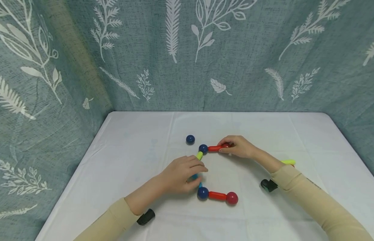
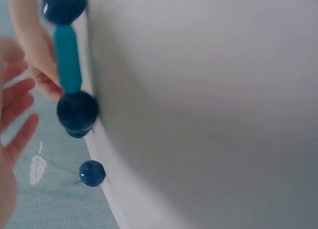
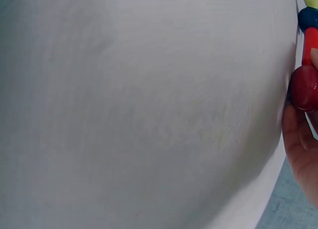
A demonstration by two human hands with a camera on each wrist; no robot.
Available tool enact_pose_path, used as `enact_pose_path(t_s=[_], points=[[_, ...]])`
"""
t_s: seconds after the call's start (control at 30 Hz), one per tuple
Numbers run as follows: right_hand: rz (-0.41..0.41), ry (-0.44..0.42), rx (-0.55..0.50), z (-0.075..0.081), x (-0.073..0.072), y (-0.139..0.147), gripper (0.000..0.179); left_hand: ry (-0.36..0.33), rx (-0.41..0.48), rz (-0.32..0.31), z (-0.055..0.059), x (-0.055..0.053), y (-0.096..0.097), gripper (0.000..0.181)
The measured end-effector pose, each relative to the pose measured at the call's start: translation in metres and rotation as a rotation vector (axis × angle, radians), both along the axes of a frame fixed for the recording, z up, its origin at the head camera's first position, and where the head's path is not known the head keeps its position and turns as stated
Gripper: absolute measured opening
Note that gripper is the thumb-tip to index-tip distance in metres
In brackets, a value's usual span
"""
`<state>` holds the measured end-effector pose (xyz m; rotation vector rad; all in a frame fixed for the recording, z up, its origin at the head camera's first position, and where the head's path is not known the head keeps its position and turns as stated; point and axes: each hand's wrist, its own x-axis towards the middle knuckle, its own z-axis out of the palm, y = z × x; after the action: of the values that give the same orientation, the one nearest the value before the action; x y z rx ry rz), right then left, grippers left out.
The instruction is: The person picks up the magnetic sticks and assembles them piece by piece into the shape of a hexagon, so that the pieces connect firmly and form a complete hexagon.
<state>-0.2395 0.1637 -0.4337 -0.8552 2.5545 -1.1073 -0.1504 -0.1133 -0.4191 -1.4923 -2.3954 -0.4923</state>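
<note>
A linked chain of balls and rods lies on the white table. At its far end my right hand [image 1: 239,147] pinches the red ball [image 1: 225,146] and the end of a red rod [image 1: 214,148], which meets a dark blue ball [image 1: 203,148]. From there a yellow-green rod [image 1: 199,155] runs under my left hand [image 1: 184,174], whose loosely bent fingers hover over the chain's middle and hide part of it. A light blue rod [image 2: 68,60] shows between two blue balls in the left wrist view. Nearer stand another blue ball [image 1: 202,193], red rod [image 1: 217,195] and red ball [image 1: 232,198].
One loose dark blue ball [image 1: 190,139] sits beyond the chain. Beside my right forearm lies a yellow-green rod [image 1: 288,162], with a bit of red below it, partly hidden by the sleeve. A patterned curtain [image 1: 187,83] hangs along the table's far edge.
</note>
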Motion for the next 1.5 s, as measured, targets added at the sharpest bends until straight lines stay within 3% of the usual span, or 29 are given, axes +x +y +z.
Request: enact_pose_path(t_s=[0.07, 0.17, 0.27, 0.4, 0.57, 0.77, 0.93, 1.17, 1.33, 1.5], points=[[0.021, 0.005, -0.006, 0.000, 0.000, -0.002, 0.020, -0.103, 0.024, 0.107, 0.003, -0.007, 0.007, 0.029], [0.057, 0.009, -0.004, 0.000, 0.001, -0.005, 0.023, -0.254, -0.026, 0.297, 0.005, -0.020, 0.015, 0.038], [0.077, 0.011, 0.024, 0.000, 0.002, -0.005, 0.029, -0.383, -0.093, 0.431, 0.002, -0.032, 0.020, 0.044], [0.052, 0.002, 0.052, 0.001, 0.004, -0.003, 0.035, -0.461, -0.102, 0.501, -0.002, -0.042, 0.024, 0.039], [0.034, -0.010, 0.020, 0.002, 0.008, -0.003, 0.036, -0.466, -0.101, 0.549, -0.004, -0.042, 0.028, 0.030], [0.071, -0.027, -0.022, 0.002, 0.011, -0.006, 0.041, -0.447, -0.129, 0.563, -0.004, -0.043, 0.036, 0.033], [0.070, -0.046, -0.021, 0.012, 0.013, 0.009, 0.043, -0.534, -0.091, 0.490, -0.007, -0.054, 0.052, 0.048], [0.025, -0.026, 0.076, 0.035, 0.022, 0.082, 0.024, -0.595, -0.045, 0.356, -0.016, -0.068, 0.064, 0.046], [-0.041, -0.081, 0.207, 0.044, 0.040, 0.144, 0.023, -0.616, -0.009, 0.333, -0.023, -0.071, 0.062, 0.042], [-0.132, -0.133, 0.299, 0.036, 0.051, 0.182, 0.024, -0.618, 0.011, 0.327, -0.025, -0.070, 0.060, 0.042]])
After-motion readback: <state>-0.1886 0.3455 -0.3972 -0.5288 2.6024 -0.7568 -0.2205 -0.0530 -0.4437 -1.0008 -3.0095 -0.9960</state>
